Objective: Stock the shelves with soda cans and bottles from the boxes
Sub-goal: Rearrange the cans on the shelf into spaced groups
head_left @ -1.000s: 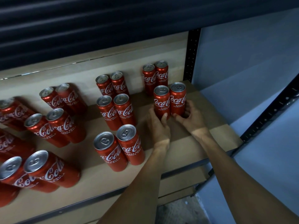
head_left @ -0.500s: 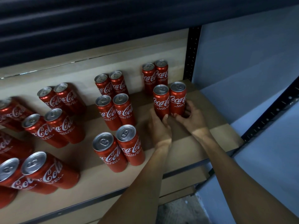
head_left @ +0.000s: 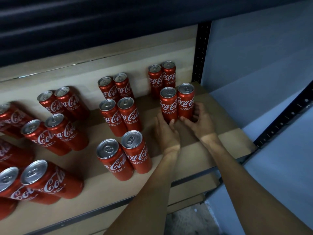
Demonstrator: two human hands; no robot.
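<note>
1. Both hands are holding cans. I see the left hand [head_left: 166,131] curled round the bottom of the left can [head_left: 168,106], with its thumb on the front.
2. The right hand [head_left: 200,122] grips the bottom of the right can [head_left: 185,100]. Its thumb lies across the front and its fingers go round the far side.
3. These two red cans stand upright, side by side, and touch each other. They are on the shelf [head_left: 220,138], near its right end.
4. Both hands are low down on the cans, so the silver tops and most of the white writing show above the fingers.
5. I cannot tell if the two cans sit flat on the board or are lifted a tiny bit.
6. Just behind them, a back pair [head_left: 161,78] of the same red cans stands by the back board.
7. To the left of the hands, three more pairs make a line from back to front. The front pair [head_left: 123,155] is near the left arm but does not touch it.
8. Further left, more red cans [head_left: 55,133] stand in pairs, out to the edge of my view.
9. A black post [head_left: 202,51] stands at the right back corner of the shelf, next to a blue-grey wall [head_left: 254,65].
</note>
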